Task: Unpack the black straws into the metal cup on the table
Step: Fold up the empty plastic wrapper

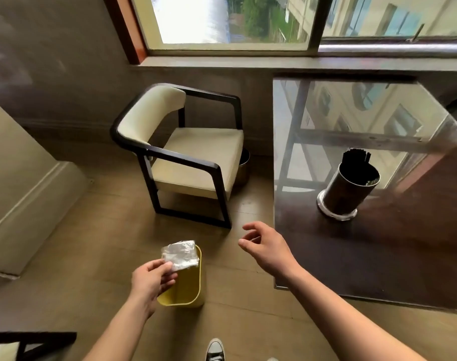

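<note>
Your left hand (pixel 152 280) has a pinching grip on a crinkled clear plastic wrapper (pixel 180 255) above the smooth yellow bin (pixel 188 290). Your right hand (pixel 266 246) hangs with its grip loose, fingers half curled, holding nothing. The black straws (pixel 356 158) stand bundled in the cylindrical metal cup (pixel 348 190) on the glossy dark table (pixel 378 256).

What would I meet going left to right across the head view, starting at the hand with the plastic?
The left hand pinching the crumpled clear wrapper → right hand, holding nothing → metal cup with black straws, on the table. The yellow bin lies under the wrapper, so it is left out.
</note>
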